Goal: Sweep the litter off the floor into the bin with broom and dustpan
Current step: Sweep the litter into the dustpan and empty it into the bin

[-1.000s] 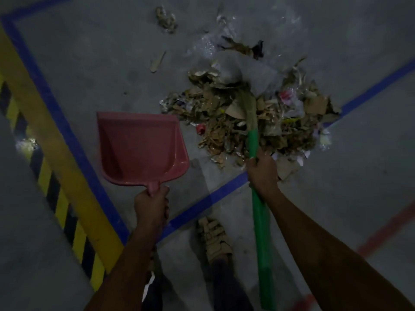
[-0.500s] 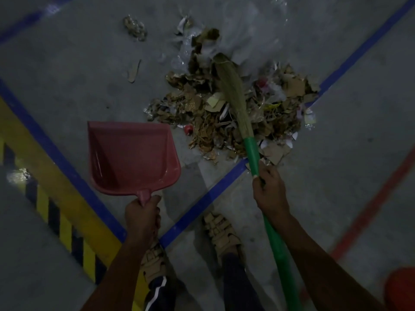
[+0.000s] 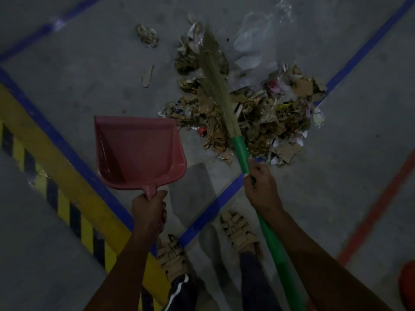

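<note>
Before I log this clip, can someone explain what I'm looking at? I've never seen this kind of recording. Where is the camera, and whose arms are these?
There is no machine here. The camera sits on a person's head and looks down, so the two arms are the wearer's own. The left hand grips the handle of a pink dustpan, which has no litter in it. The right hand grips the green handle of a broom, whose bristles lie across a litter pile of torn cardboard, paper and plastic on the grey floor. A few scraps lie apart from the pile. The sandals below are the wearer's feet.
</note>
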